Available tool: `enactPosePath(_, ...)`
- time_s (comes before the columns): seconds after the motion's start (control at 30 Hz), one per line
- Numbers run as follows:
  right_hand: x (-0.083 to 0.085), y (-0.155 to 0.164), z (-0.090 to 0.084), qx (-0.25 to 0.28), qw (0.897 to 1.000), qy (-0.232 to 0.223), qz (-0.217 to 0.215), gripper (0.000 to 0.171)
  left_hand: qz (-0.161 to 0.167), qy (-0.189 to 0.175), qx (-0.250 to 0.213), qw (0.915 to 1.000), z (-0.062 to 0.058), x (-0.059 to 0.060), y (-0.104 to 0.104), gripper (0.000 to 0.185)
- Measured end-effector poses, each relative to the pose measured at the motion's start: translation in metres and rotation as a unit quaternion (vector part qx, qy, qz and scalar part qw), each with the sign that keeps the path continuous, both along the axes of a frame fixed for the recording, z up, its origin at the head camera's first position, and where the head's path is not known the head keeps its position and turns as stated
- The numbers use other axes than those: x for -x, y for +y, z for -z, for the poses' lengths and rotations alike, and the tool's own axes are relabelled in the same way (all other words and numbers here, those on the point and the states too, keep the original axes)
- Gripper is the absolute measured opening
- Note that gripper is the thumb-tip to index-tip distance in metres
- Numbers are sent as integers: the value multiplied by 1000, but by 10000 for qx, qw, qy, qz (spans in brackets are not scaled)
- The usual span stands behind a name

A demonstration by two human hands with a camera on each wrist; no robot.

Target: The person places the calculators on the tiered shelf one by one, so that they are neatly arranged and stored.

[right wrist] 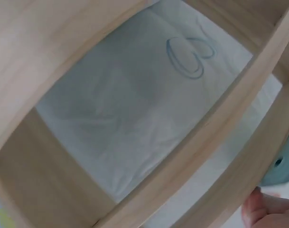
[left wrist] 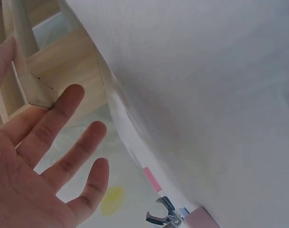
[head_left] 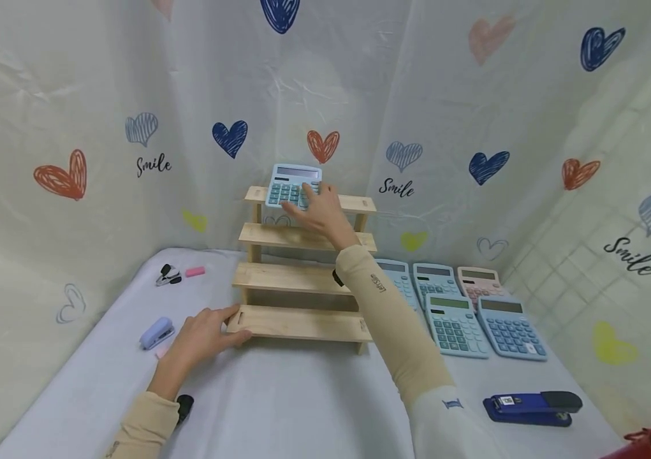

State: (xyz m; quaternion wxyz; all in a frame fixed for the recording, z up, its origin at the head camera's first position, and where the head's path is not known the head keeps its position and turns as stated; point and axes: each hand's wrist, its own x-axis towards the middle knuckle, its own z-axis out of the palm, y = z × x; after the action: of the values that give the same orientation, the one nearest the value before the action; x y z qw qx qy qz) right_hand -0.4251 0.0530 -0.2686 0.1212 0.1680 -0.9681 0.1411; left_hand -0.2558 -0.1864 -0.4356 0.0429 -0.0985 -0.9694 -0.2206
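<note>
currently the right hand (head_left: 321, 213) is raised to the top step of the wooden tiered rack (head_left: 302, 280) and grasps a light blue calculator (head_left: 292, 185), fingers laid over its keypad; the calculator stands tilted on that top step, display uppermost, against the heart-print backdrop (head_left: 417, 95). the right wrist view shows only the rack's slats, a sliver of the calculator's edge (right wrist: 283, 167) and part of the right hand (right wrist: 270, 211). the left hand (head_left: 206, 336) rests released on the white table cover (head_left: 302, 395), fingers straight, touching the left end of the rack's lowest step; the left wrist view confirms spread fingers (left wrist: 59, 121) against the wood. right of the rack, five more calculators (head_left: 457, 306) lie flat in two rows. a dark blue stapler (head_left: 532, 408) lies near the front right. a light blue stapler (head_left: 156, 333) lies just left of the left hand, with a staple remover (head_left: 168, 275) and a pink eraser (head_left: 195, 271) farther back.
</note>
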Motion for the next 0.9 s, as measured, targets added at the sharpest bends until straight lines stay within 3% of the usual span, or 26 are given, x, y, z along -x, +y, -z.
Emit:
enactPosePath(0.2,-13,43,9,633,9976,278,-62,82,13,-71,33,10000,1,-2,-2,78)
enactPosePath(0.4,-38,96,40,1314,9893,626,-80,69,-40,-66,57,10000,1,-4,-5,78)
enactPosePath(0.57,-61,154,72,1075,9908,729,390,63,94,5,50,9999,1,-4,-3,78)
enactPosePath(0.7,-78,201,96,445,9909,-4,1270,72,102,56,99,9999,0,-3,-2,78)
enactPosePath(0.9,-102,262,122,9,9643,-1566,2136,81,204,66,165,9996,-2,-2,0,78)
